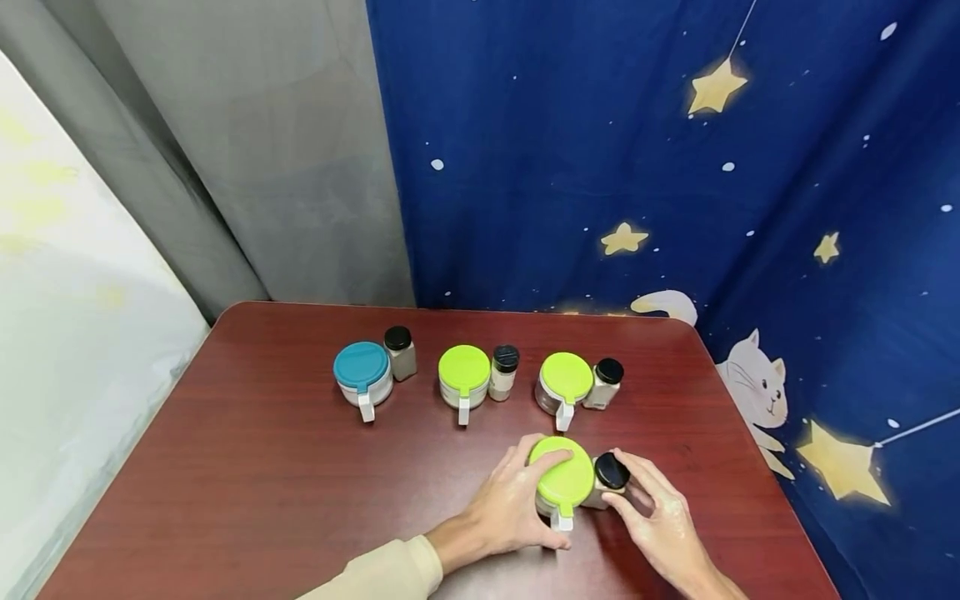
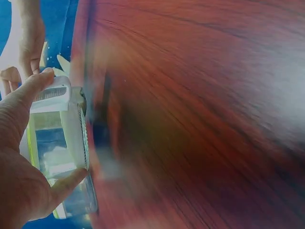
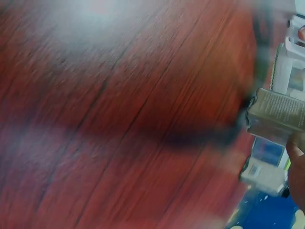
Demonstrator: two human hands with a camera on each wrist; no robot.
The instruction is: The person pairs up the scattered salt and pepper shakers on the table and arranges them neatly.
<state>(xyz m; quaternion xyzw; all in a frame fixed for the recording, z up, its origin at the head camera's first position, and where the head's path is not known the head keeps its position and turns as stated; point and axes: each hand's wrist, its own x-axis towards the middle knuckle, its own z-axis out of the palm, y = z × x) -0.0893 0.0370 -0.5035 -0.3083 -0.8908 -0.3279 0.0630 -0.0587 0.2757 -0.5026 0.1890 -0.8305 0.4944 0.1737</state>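
My left hand (image 1: 504,502) grips a seasoning jar with a lime-green lid (image 1: 564,473), its fingers and thumb spread round the sides. A white handle (image 1: 562,522) on this jar points toward me. In the left wrist view, the clear body of the jar (image 2: 52,148) shows between thumb and fingers. Right beside it stands a small spice bottle with a black cap (image 1: 611,471), which my right hand (image 1: 663,521) pinches between thumb and fingers. Printed text covers one side of the spice bottle (image 3: 279,109) in the right wrist view.
Farther back on the brown table (image 1: 300,492) stand a blue-lidded jar (image 1: 362,367) and two more green-lidded jars, one at centre (image 1: 464,369) and one farther right (image 1: 566,377). Each has a black-capped bottle at its right, such as this bottle (image 1: 401,353). Curtains hang behind.
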